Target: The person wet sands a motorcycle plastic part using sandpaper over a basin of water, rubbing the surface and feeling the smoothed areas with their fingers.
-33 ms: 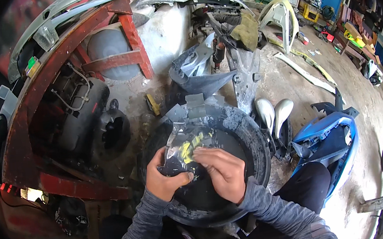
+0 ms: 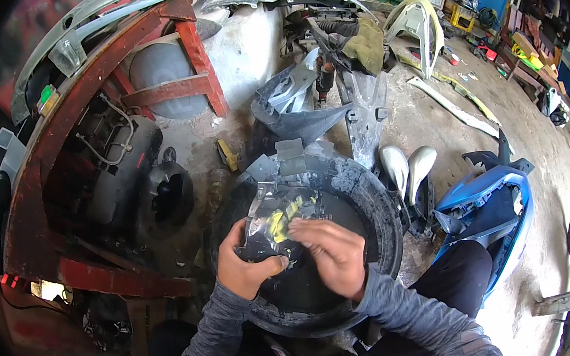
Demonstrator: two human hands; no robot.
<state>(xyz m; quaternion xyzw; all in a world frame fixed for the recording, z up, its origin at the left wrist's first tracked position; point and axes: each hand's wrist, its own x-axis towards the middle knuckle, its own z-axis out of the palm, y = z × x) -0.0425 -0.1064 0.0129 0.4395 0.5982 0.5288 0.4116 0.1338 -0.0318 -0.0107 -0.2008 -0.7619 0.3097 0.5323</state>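
Workshop floor (image 2: 543, 158), hands (image 2: 241, 271) at yellow-smeared piece (image 2: 277, 224)

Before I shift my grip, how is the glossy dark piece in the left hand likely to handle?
The dark piece is probably fairly stiff: it extends past the left hand without visible drooping. It may be light, since that hand alone seems to grip its edge. The yellow smear could be slick or tacky; wetness can't be judged.

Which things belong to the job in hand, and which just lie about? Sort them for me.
In the job:
dark piece, held by the left hand
yellow smears on it, beside the right hand
black basin beneath

Apparently lying about:
blue panel
clear cup
white strip
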